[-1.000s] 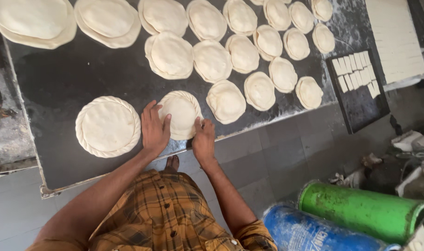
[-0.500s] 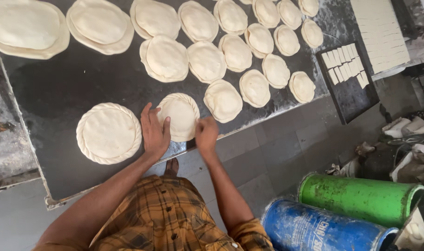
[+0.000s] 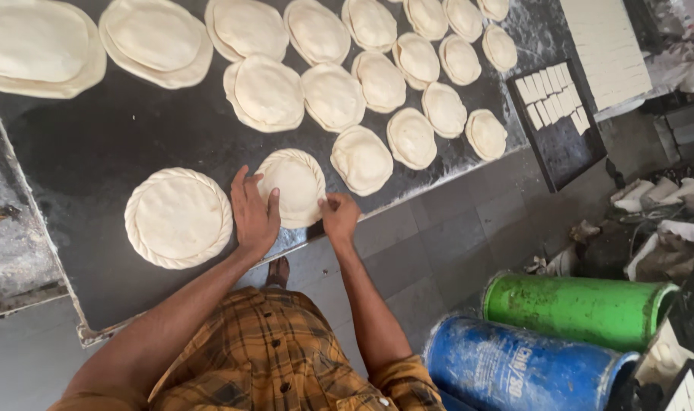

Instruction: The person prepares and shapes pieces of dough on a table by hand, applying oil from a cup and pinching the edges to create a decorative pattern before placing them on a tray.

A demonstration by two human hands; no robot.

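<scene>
A small round filled dough disc [image 3: 295, 185] lies near the front edge of the dark worktop [image 3: 95, 144]. My left hand [image 3: 253, 215] rests flat on its left side, fingers spread. My right hand [image 3: 339, 215] pinches the disc's right rim, where a twisted crimp runs around the edge. A larger disc with a fully crimped border [image 3: 178, 218] sits just left of my left hand. Several uncrimped discs [image 3: 360, 159] lie in rows behind.
A black tray with white rectangular pieces [image 3: 554, 106] stands at the worktop's right end, a bigger white slab [image 3: 607, 47] behind it. A green drum [image 3: 571, 310] and a blue drum [image 3: 507, 367] lie on the grey tiled floor at right.
The small disc has been turned a little between my hands; my right hand has shifted along its rim. The view has drifted slightly.
</scene>
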